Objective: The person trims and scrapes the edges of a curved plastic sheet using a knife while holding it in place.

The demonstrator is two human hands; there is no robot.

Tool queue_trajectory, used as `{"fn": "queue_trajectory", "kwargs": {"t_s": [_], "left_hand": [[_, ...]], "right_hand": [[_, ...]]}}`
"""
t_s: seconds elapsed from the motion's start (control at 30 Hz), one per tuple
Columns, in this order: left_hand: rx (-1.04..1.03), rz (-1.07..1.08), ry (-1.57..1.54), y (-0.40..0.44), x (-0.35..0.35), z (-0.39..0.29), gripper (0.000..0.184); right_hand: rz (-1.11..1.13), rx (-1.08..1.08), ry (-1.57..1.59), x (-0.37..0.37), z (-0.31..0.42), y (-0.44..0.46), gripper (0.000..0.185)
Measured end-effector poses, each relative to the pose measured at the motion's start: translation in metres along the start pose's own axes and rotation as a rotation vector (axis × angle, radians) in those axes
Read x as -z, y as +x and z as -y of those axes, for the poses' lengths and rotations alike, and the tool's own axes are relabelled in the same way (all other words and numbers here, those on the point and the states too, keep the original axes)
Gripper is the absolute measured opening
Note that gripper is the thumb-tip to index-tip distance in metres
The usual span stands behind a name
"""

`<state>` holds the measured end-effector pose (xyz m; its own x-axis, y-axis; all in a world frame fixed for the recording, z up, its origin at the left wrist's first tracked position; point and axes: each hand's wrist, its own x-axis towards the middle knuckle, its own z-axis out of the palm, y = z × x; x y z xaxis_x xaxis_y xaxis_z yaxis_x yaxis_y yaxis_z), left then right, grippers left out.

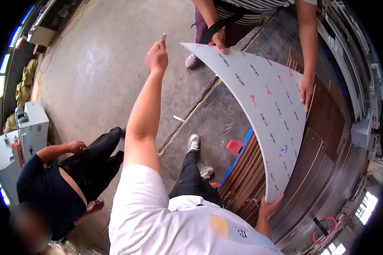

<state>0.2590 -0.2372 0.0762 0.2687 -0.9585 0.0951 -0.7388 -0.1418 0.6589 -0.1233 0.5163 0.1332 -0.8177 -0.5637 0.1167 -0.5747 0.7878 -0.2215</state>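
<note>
My left hand [157,56] is raised at the end of my outstretched arm, its fingers closed round a small pale greenish object [164,37] that I cannot make out. At the lower right my right hand [270,207] grips the near end of a large light-grey panel [264,102] printed with black and red lettering. The panel looks curved and stretches away to the upper right. A co-worker's two hands [219,40] hold it at the far end and far right edge.
Brown boards [247,174] are stacked below the panel, with more dark boards [319,165] at the right. Another person in dark clothes [51,178] is at the left, near a white machine [32,127]. A white scrap [179,119] lies on the concrete floor.
</note>
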Motion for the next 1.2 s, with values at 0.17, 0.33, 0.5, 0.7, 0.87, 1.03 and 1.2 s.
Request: {"fn": "queue_trajectory", "kwargs": {"t_s": [0.17,0.33,0.5,0.7,0.87,1.03,1.2], "left_hand": [[-0.117,-0.021,-0.295,-0.052,-0.008,-0.018,0.029],[-0.325,-0.202,-0.444,-0.061,-0.01,-0.036,0.013],[-0.442,-0.298,-0.219,-0.065,-0.009,-0.052,0.015],[-0.605,-0.19,-0.064,-0.161,-0.027,-0.084,0.025],[-0.647,0.166,-0.256,-0.247,-0.015,-0.107,0.027],[-0.291,-0.153,-0.509,-0.12,-0.022,-0.059,0.019],[-0.252,-0.226,-0.322,-0.06,-0.012,-0.054,0.021]], "right_hand": [[-0.013,-0.004,0.002,-0.002,-0.006,-0.001,0.104],[-0.027,-0.006,-0.019,-0.003,-0.006,-0.002,0.102],[-0.016,0.001,-0.026,0.003,-0.003,-0.002,0.097],[-0.032,0.037,0.035,0.004,-0.009,-0.002,0.098],[-0.041,0.025,0.033,0.006,-0.006,-0.002,0.1],[-0.064,0.038,0.031,-0.002,-0.007,-0.002,0.1],[-0.032,-0.002,0.047,0.002,-0.005,-0.003,0.1]]}}
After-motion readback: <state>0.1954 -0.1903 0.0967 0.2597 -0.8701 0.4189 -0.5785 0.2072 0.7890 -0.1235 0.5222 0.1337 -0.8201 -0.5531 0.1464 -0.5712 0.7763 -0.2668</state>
